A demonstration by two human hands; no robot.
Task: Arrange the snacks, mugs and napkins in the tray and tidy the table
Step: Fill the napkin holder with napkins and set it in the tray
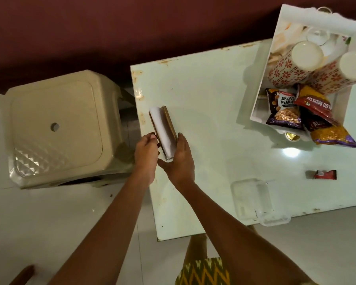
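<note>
Both hands on the napkin holder (162, 131) at the left edge of the surface (214, 120): left hand (146, 149) clamped on its left side, right hand (178, 159) pressed flat against the right side and near end, white napkins (161, 132) sandwiched between the two wooden plates. Well apart from the tray (261, 83), which sits at the far right.

Already in the tray: two flowered mugs (296, 62) upside down at the far end, two snack packets at the near end. Readable on the dark packet (284, 108): "SALTED PEANUTS". On the red and yellow packet (321, 116), upside down: "ALOO BHUJIA SEV".

Risks, as a judgement: holder close to the surface edge, so a loose squeeze could let napkins slide out or tip the holder toward the stool (58, 128) and floor. Little free room in the tray; the yellow packet already overhanging the rim, likely pushed out by another item. Small red wrapper (325, 174) and clear plastic box (253, 200) not yet tidied.
</note>
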